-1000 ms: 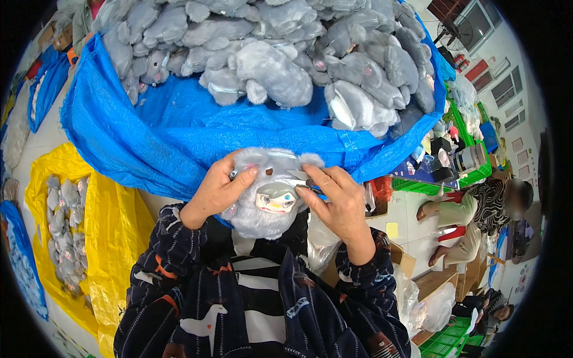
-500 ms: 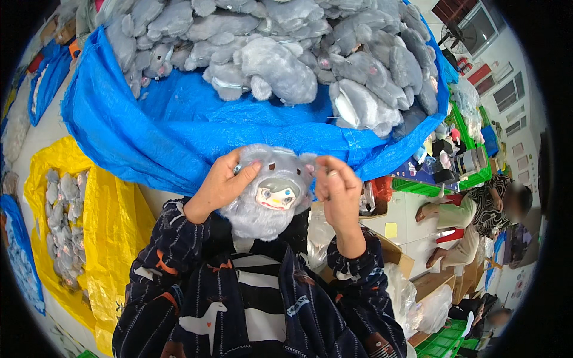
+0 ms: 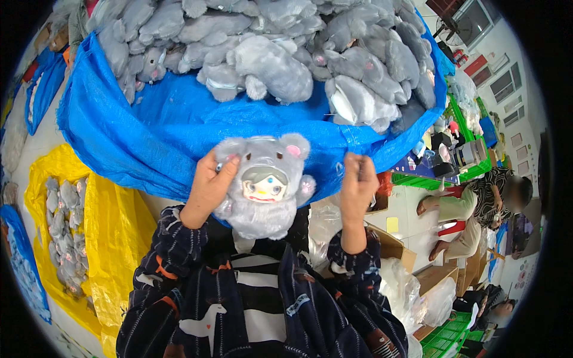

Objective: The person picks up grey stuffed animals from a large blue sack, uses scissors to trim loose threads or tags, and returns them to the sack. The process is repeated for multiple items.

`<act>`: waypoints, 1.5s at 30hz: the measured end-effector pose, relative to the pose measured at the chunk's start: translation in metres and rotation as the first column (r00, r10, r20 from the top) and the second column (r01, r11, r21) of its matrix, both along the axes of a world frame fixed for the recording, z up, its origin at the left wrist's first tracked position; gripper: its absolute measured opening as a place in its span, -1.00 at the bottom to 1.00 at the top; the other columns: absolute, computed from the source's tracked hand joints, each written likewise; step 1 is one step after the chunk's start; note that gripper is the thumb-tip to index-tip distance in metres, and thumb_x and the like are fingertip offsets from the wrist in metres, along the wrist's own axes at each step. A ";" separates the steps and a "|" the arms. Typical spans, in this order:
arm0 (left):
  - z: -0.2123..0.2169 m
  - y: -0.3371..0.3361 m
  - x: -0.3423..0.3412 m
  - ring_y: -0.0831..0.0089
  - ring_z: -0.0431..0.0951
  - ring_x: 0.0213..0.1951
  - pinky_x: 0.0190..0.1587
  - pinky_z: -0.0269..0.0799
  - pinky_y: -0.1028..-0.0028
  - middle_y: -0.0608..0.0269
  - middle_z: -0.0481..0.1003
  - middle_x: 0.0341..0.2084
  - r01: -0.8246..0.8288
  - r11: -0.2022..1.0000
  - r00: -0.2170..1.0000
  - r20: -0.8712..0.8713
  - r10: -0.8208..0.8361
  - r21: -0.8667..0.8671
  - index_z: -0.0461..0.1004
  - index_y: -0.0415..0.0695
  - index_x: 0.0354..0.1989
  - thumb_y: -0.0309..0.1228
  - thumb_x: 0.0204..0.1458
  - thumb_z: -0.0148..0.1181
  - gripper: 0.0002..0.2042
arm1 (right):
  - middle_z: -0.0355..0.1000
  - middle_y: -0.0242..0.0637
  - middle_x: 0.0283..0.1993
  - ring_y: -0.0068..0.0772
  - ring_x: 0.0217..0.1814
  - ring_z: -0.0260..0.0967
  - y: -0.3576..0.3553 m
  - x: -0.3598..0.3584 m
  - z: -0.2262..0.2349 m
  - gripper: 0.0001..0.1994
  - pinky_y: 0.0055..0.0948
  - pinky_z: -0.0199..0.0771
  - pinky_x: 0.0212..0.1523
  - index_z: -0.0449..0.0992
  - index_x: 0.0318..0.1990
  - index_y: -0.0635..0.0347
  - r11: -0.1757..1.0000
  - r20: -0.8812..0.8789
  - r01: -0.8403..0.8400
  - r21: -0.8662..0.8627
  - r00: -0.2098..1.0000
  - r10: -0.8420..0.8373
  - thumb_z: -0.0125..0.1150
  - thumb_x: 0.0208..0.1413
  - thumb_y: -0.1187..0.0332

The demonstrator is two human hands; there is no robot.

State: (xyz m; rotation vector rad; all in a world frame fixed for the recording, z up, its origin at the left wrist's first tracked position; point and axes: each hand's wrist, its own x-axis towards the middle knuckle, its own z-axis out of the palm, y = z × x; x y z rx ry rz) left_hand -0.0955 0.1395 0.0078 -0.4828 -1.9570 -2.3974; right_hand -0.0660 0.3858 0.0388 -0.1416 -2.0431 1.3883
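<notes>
My left hand [image 3: 212,186] grips a grey plush toy [image 3: 265,218] by its left side, thumb on the front near the hood's edge. The toy is upright and faces up toward me, with a doll face under a bear-eared hood, a pink inner ear and a small pink-padded paw. Just right of it, apart from it, my right hand [image 3: 358,188] is raised with its fingers pinched together. Whatever those fingertips hold is too small and blurred to make out.
Beyond the toy lies a blue sheet [image 3: 173,113] with a heap of grey plush pieces [image 3: 271,65]. A yellow sack [image 3: 116,238] of small grey pieces is at left. Cardboard boxes [image 3: 391,247], green crates [image 3: 447,334] and a seated person [image 3: 459,212] are at right.
My right hand has moved right, away from the toy's side. The toy has turned to face me more squarely, so its right ear and paw now show.
</notes>
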 end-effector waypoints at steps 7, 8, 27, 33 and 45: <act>0.007 0.011 -0.006 0.59 0.42 -0.20 -0.12 0.35 0.55 0.27 0.50 -0.23 0.027 1.000 1.000 -0.008 -0.027 0.017 0.41 -0.31 -0.07 -0.42 0.14 0.08 -0.74 | 0.37 -0.46 -0.46 -0.70 -0.45 0.24 -0.007 0.019 0.018 -0.87 -0.63 0.23 -0.45 0.50 -0.24 0.33 0.972 0.082 -0.234 -0.027 0.968 0.236 0.19 0.06 0.49; 0.008 0.012 -0.006 0.59 0.42 -0.20 -0.12 0.35 0.55 0.26 0.50 -0.23 0.035 0.999 0.999 -0.012 -0.035 0.000 0.41 -0.31 -0.07 -0.42 0.13 0.08 -0.74 | 0.43 -0.35 -0.35 -0.59 -0.36 0.35 -0.009 0.018 0.026 -0.70 -0.60 0.34 -0.37 0.52 -0.09 0.25 0.937 0.106 -0.335 0.099 0.940 0.325 0.23 -0.05 0.57; -0.006 0.000 -0.025 0.61 0.47 -0.16 -0.11 0.39 0.59 0.30 0.49 -0.15 -0.013 0.973 0.943 0.327 -0.065 0.231 0.38 -0.21 0.04 -0.30 0.18 0.03 -0.68 | 0.35 -0.45 -0.53 -0.75 -0.55 0.19 0.023 0.045 -0.011 -0.82 -0.69 0.15 -0.54 0.48 -0.20 0.31 0.954 0.276 -0.293 -0.064 0.913 0.299 0.17 0.10 0.39; 0.008 0.004 -0.030 0.58 0.48 -0.18 -0.13 0.39 0.59 0.28 0.49 -0.16 -0.004 0.952 0.892 0.431 -0.134 0.305 0.37 -0.23 0.03 -0.30 0.18 0.03 -0.68 | 0.44 -0.35 -0.49 -0.65 -0.50 0.34 0.002 0.018 -0.010 -0.68 -0.61 0.29 -0.48 0.49 -0.14 0.38 0.938 0.347 -0.322 -0.130 0.871 0.347 0.24 0.06 0.29; -0.008 -0.012 0.044 0.57 0.43 -0.24 -0.33 0.38 0.58 0.14 0.37 -0.04 -0.143 0.962 0.979 0.108 0.172 -0.234 0.16 -0.30 0.18 -0.49 0.01 0.21 -0.45 | 0.18 -0.65 -0.61 -0.80 -0.66 0.02 -0.035 -0.007 -0.044 -0.88 -0.69 0.02 -0.63 0.42 -0.33 0.12 0.719 0.246 -0.058 -0.692 0.918 0.310 0.17 0.08 0.31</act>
